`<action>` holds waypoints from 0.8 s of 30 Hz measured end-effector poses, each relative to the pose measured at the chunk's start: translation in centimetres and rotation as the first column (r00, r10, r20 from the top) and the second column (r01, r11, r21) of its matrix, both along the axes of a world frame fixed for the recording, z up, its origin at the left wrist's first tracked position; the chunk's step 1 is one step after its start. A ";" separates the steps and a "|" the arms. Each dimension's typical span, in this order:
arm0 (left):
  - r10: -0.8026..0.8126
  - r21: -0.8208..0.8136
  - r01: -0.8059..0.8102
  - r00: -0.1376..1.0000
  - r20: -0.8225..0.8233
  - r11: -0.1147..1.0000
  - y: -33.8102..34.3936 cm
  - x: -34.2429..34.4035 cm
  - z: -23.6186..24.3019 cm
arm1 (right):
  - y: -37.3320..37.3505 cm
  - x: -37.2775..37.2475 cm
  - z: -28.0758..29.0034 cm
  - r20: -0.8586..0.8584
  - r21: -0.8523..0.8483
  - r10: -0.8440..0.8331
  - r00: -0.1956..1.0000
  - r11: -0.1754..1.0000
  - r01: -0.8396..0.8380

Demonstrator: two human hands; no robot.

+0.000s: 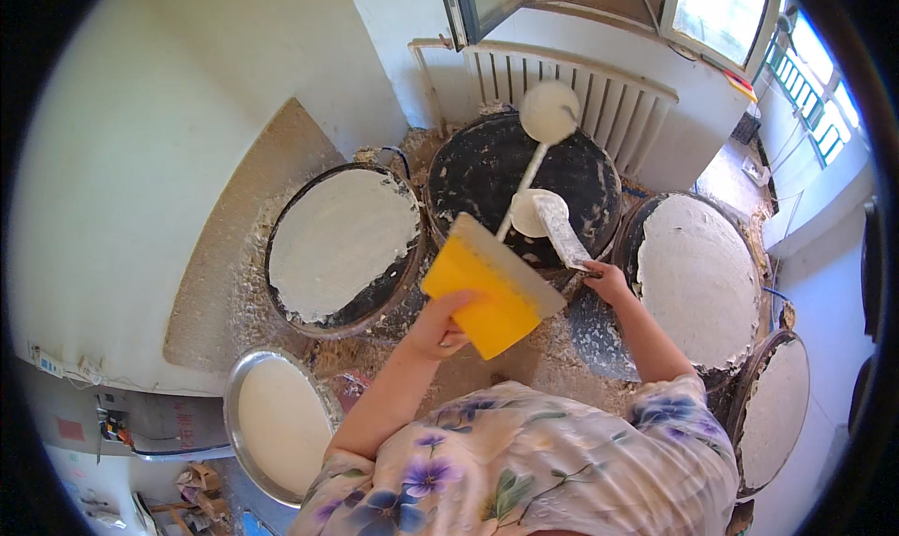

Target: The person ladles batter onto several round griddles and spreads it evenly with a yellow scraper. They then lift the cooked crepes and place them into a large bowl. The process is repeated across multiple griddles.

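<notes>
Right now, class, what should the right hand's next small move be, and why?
I would probably tip the scoop in the right hand over the middle griddle. The scoop looks whitish inside and appears over that griddle, whose dark surface is mostly bare, while the left griddle and right griddle each carry a pale layer.

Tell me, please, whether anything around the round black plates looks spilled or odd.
Yes: pale splatter speckles the tan panel beside the left round plate, so it looks spilled. That plate's white layer also looks uneven, stopping short of the lower-right rim and leaving a black strip.
</notes>
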State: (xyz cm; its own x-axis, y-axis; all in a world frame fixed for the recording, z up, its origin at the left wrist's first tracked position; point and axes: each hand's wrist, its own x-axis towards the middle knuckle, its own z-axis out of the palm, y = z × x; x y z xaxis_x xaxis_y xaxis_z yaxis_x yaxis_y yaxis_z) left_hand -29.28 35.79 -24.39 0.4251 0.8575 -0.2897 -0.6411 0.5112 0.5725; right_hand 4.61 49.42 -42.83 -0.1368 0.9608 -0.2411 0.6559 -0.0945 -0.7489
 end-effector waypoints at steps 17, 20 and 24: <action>0.616 0.021 -0.922 0.241 -0.750 0.387 -31.9 -19.4 0.9 | -5.0 -8.5 -2.2 0.221 -0.012 0.142 0.965 0.990 -0.142; 0.430 -0.010 -0.928 0.182 -0.884 0.372 -38.2 -22.8 -2.1 | -4.5 -5.2 -1.4 0.414 0.146 0.108 0.904 0.972 -0.183; -0.011 -0.083 -0.907 0.086 -0.996 0.414 -46.6 -25.5 -7.4 | -4.7 -2.8 -1.6 0.301 0.072 -0.105 0.948 0.994 0.087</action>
State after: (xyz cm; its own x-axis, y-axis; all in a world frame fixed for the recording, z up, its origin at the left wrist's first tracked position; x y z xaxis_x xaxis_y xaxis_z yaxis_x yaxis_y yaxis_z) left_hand -54.83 -10.77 -31.74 -0.8607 0.0865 -0.5018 -0.2819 0.7398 0.6109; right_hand 1.84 44.72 -44.48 0.0280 0.9792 -0.2009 0.8433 -0.1310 -0.5213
